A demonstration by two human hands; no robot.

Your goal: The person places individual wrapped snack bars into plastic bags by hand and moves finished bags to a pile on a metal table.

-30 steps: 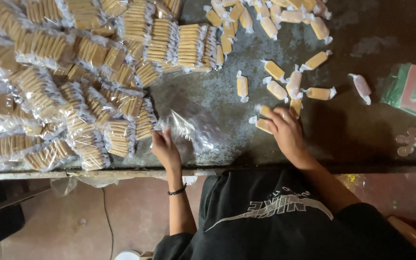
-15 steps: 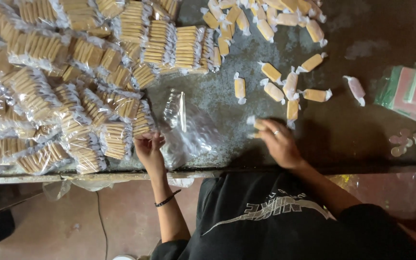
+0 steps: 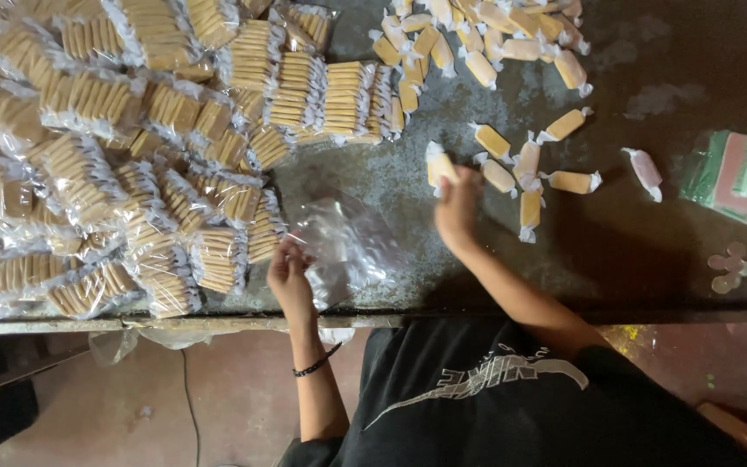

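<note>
- Clear plastic bag (image 3: 347, 246) lies crumpled on the counter (image 3: 650, 259), near its front edge and just in front of your torso. Keep it as the landmark.
- Your left hand (image 3: 291, 278) sits at the bag's left edge, fingers (image 3: 285, 253) pinched narrow on the film. Reads as holding the mouth so the bag doesn't slide or collapse.
- Your right hand (image 3: 458, 207) is up and to the right of the bag, fingers closed around one wrapped yellow candy (image 3: 439, 164), lifted a bit off the counter. The other hand pins the bag, so this one does the picking.
- Loose wrapped candies (image 3: 525, 164) lie scattered just right of that hand, further right of the bag. More loose ones (image 3: 477, 39) are heaped at the far edge, beyond the bag.
- Filled packs of stacked candies (image 3: 131, 173) are piled to the left of the bag and behind it, some touching its left side. So loose stock sits right of the bag and finished packs left.
- Green and pink flat stack (image 3: 741, 173) is well to the right of the bag, with small round coin-like pieces (image 3: 728, 264) in front of it.
</note>
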